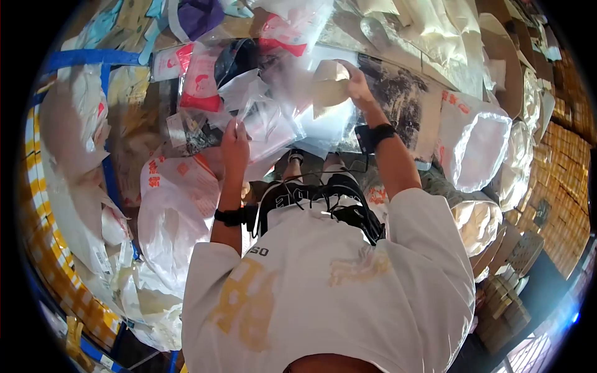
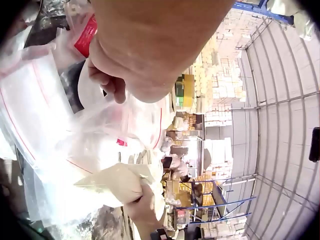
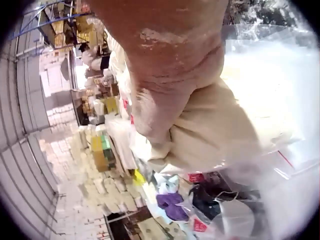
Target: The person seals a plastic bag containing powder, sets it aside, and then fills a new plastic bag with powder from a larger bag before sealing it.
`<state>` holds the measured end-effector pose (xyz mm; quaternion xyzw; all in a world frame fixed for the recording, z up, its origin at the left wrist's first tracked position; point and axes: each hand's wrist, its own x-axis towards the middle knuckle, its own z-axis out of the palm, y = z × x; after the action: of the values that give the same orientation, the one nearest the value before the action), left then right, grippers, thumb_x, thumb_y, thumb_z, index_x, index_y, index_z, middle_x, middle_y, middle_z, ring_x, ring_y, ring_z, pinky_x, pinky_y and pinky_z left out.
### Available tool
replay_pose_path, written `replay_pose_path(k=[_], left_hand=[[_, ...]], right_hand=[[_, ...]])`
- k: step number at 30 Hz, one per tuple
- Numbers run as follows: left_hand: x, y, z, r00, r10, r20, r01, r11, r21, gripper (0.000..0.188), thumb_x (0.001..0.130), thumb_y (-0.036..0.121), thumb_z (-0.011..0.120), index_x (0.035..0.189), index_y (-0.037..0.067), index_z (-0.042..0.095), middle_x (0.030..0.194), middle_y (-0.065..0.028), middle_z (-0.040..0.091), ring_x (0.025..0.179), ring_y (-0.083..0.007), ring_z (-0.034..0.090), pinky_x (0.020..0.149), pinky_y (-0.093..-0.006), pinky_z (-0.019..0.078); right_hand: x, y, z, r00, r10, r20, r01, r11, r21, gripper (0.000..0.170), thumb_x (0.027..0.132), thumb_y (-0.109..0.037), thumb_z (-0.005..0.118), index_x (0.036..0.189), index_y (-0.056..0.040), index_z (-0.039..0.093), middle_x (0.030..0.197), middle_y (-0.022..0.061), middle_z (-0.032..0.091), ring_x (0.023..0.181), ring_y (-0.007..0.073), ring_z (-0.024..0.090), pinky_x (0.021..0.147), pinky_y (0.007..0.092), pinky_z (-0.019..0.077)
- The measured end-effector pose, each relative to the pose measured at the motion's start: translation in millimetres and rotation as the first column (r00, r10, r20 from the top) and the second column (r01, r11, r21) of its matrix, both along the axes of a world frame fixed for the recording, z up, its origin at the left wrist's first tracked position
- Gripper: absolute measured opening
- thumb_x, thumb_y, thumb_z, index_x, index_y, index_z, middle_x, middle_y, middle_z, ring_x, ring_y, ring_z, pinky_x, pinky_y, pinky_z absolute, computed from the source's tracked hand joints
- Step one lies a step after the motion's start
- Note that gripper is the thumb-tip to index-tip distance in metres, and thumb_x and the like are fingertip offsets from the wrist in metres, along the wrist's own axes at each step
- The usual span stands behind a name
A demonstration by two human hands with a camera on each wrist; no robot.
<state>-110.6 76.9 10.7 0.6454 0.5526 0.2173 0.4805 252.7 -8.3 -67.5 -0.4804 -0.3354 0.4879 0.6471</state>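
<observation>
My left hand (image 1: 235, 146) pinches the near edge of a clear plastic zip bag (image 1: 268, 122). Red seal lines run across clear bags (image 2: 37, 95) in the left wrist view. A cream-coloured pouch (image 1: 329, 92), soft and creased, is gripped by my right hand (image 1: 359, 87) near its upper corner. In the right wrist view the pouch (image 3: 215, 132) hangs from the fingers over a glaring white sheet of plastic, and the thumb lies along its side. The pouch's lower end overlaps the clear bags in the left wrist view.
Red-and-white plastic packets (image 1: 200, 84) and a dark round item (image 1: 236, 62) lie beyond my left hand. A white sack (image 1: 174, 217) stands at my left, and an open white bag (image 1: 479, 146) at my right. A black-smudged board (image 1: 398, 93) lies under the right arm.
</observation>
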Motion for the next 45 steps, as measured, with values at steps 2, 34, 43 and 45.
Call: replay_pose_path(k=[2, 34, 43, 45], left_hand=[[6, 5, -11, 0.998, -0.066, 0.023, 0.067, 0.998, -0.019, 0.031, 0.101, 0.02, 0.05, 0.118, -0.001, 0.063, 0.07, -0.0096, 0.063, 0.061, -0.0198, 0.06, 0.06, -0.0334, 0.0466], [115, -69, 24, 0.748, 0.093, 0.657, 0.549, 0.468, -0.692, 0.05, 0.106, 0.045, 0.036, 0.134, 0.006, 0.052, 0.113, -0.0082, 0.067, 0.095, -0.0207, 0.069, 0.083, -0.0356, 0.0577], [81, -67, -31, 0.661, 0.338, 0.67, 0.64, 0.212, -0.738, 0.041, 0.104, 0.035, 0.044, 0.124, 0.003, 0.059, 0.109, -0.011, 0.069, 0.094, -0.0232, 0.069, 0.083, -0.0377, 0.0578], [76, -64, -33, 0.672, 0.317, 0.669, 0.637, 0.212, -0.741, 0.04, 0.104, 0.034, 0.044, 0.124, 0.003, 0.059, 0.109, -0.0111, 0.069, 0.094, -0.0233, 0.069, 0.083, -0.0376, 0.0578]], right_hand=[[1, -14, 30, 0.993, -0.009, -0.118, -0.004, 0.995, -0.104, 0.061, 0.08, -0.016, 0.076, 0.133, 0.0044, 0.052, 0.12, 0.0083, 0.065, 0.107, 0.0162, 0.064, 0.094, 0.0311, 0.0506], [-101, -75, 56, 0.592, -0.005, 0.806, 0.379, 0.884, -0.273, 0.058, 0.082, -0.018, 0.076, 0.13, 0.0034, 0.053, 0.11, 0.0178, 0.066, 0.102, 0.0318, 0.065, 0.09, 0.0395, 0.0523], [-106, -64, 99, 0.912, 0.036, 0.409, 0.232, 0.777, -0.586, 0.05, 0.081, -0.019, 0.077, 0.12, 0.0054, 0.057, 0.104, 0.018, 0.067, 0.098, 0.0244, 0.065, 0.089, 0.0347, 0.052], [-105, -65, 67, 0.989, 0.035, 0.141, 0.056, 0.807, -0.588, 0.044, 0.084, -0.017, 0.074, 0.119, 0.0054, 0.058, 0.097, 0.0123, 0.071, 0.085, 0.0191, 0.069, 0.074, 0.0313, 0.0565]])
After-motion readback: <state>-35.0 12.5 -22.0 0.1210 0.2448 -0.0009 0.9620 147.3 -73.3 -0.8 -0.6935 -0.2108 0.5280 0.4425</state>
